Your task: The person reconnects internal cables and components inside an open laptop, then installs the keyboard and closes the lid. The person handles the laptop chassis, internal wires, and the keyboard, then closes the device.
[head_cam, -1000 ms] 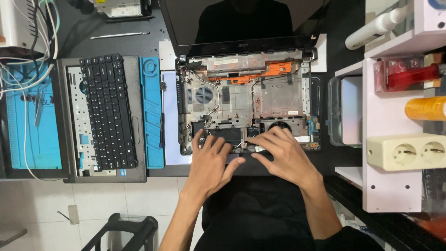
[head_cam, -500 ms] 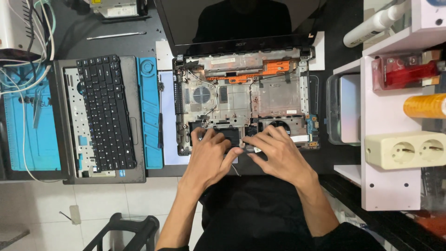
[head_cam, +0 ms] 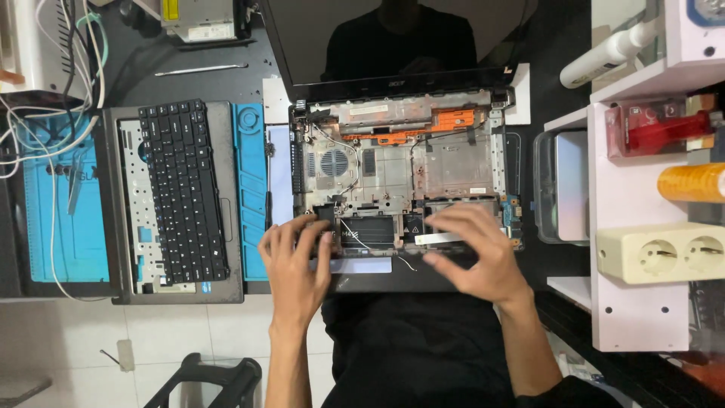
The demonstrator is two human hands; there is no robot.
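Both hands lie spread and released on the opened laptop base (head_cam: 400, 174) at 12 o'clock: left hand (head_cam: 296, 264) steadying its front edge, right hand (head_cam: 476, 257) fingertips pressing near a flat white cable (head_cam: 438, 238).

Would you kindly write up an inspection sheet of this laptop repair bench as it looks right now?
Surface: dark bench, blue mat at left.
Job's things: opened laptop base, internals exposed, screen up.
Clutter: detached keyboard, metal spudger, white bottle, orange tape roll.
Hands: left hand and right hand both press the base's front edge.
Cables: white wires tangled at left.
Surroundings: white shelf, power strip, tiled floor.
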